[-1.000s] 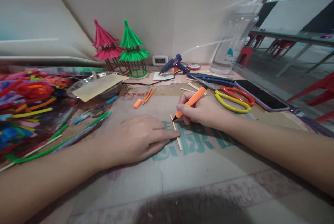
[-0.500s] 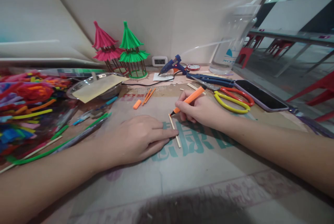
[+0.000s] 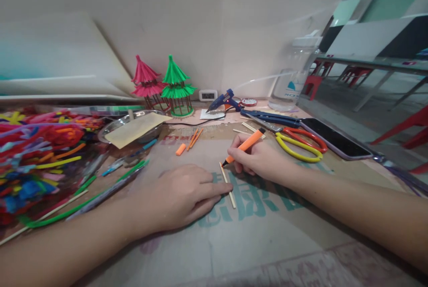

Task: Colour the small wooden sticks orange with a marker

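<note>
A thin pale wooden stick (image 3: 231,198) lies on the cardboard work surface, with a little orange colour at its far end. My left hand (image 3: 189,193) lies flat with its index finger stretched out, pressing the stick down. Pinched in my right hand (image 3: 249,155) is an orange marker (image 3: 247,143), its dark tip touching the stick near the far end. Beyond my hands lie the orange marker cap (image 3: 180,149) and a few orange-coloured sticks (image 3: 195,139). Several plain sticks (image 3: 248,128) lie behind my right hand, partly hidden by it.
Colourful pipe cleaners (image 3: 40,157) are heaped at left beside a metal bowl (image 3: 157,133). Pink (image 3: 147,83) and green (image 3: 178,86) pavilion models stand near the wall. A blue glue gun (image 3: 224,100), scissors (image 3: 297,146), phone (image 3: 334,139) and clear bottle (image 3: 290,82) line the back right.
The whole scene sits lower in the picture as the view has tilted up. The marker tip has shifted slightly along the stick towards me; my left finger stays on the stick.
</note>
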The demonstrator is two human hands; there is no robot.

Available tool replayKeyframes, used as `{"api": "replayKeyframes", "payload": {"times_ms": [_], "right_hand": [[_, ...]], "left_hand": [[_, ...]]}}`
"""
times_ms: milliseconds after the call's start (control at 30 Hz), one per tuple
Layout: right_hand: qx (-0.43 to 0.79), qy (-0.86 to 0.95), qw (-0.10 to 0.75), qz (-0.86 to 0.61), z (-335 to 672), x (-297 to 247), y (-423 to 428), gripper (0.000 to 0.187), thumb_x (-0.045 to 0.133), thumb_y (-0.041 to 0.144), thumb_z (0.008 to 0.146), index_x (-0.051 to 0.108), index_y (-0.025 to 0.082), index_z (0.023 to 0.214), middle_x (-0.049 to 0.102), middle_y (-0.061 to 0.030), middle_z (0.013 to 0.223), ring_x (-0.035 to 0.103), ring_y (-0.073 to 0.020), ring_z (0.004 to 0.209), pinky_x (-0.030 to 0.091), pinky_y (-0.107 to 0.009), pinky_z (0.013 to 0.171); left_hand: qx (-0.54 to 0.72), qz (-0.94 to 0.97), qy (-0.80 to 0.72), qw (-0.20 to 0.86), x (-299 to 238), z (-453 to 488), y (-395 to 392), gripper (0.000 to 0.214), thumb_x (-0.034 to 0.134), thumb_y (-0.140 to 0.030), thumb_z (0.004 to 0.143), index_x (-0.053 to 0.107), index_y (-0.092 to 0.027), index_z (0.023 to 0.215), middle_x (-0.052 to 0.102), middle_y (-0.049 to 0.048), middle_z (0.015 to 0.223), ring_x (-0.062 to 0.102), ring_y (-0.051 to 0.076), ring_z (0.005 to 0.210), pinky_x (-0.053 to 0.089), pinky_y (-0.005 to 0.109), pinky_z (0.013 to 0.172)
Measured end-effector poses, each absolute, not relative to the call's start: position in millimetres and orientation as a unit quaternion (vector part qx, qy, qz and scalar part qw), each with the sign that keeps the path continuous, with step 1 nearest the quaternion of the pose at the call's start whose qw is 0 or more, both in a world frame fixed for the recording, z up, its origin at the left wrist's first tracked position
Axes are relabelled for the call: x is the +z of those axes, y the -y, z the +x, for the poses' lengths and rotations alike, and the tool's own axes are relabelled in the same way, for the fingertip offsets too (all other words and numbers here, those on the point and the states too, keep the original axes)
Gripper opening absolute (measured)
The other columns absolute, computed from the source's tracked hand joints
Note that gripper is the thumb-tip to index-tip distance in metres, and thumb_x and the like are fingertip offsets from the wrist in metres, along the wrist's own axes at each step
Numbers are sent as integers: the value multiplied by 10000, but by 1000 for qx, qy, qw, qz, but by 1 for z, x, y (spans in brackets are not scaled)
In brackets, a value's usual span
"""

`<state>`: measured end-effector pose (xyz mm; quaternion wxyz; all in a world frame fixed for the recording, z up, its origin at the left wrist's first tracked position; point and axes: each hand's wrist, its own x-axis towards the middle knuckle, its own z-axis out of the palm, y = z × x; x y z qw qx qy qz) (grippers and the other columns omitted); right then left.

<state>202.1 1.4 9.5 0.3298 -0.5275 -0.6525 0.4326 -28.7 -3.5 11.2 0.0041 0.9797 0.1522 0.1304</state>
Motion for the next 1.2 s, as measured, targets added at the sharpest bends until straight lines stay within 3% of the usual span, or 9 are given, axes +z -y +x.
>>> {"api": "replayKeyframes", "payload": {"times_ms": [133, 667, 900, 1200], "right_hand": [[434, 651, 326, -531, 202, 8, -3, 187, 564, 346, 917, 481, 221, 806, 599, 59, 564, 438, -74, 426, 327, -187, 415], [469, 670, 297, -493, 205, 9, 1, 173, 569, 277, 900, 473, 223, 766, 595, 67, 522, 449, -77, 439, 332, -190, 436], [424, 661, 334, -521, 203, 8, 0, 173, 564, 328, 916, 483, 221, 806, 605, 54, 556, 437, -77, 415, 323, -196, 406], [458, 672, 296, -501, 205, 12, 2, 179, 562, 269, 896, 462, 220, 756, 579, 65, 502, 449, -76, 423, 337, -186, 425]], "left_hand": [[146, 979, -143, -30, 12, -30, 7, 349, 403, -272, 1061, 648, -231, 1306, 623, 26, 726, 574, 177, 643, 402, 276, 601], [124, 981, -148, 19, 10, -31, 4, 331, 445, -247, 1027, 693, -253, 1246, 657, 28, 771, 631, 179, 698, 466, 282, 635], [125, 982, -143, 20, 9, -31, 2, 330, 450, -242, 1025, 688, -257, 1253, 663, 28, 770, 626, 171, 696, 459, 269, 629], [125, 981, -144, 25, 10, -31, 1, 325, 452, -237, 1025, 700, -256, 1235, 664, 31, 772, 626, 169, 700, 448, 260, 651]]}}
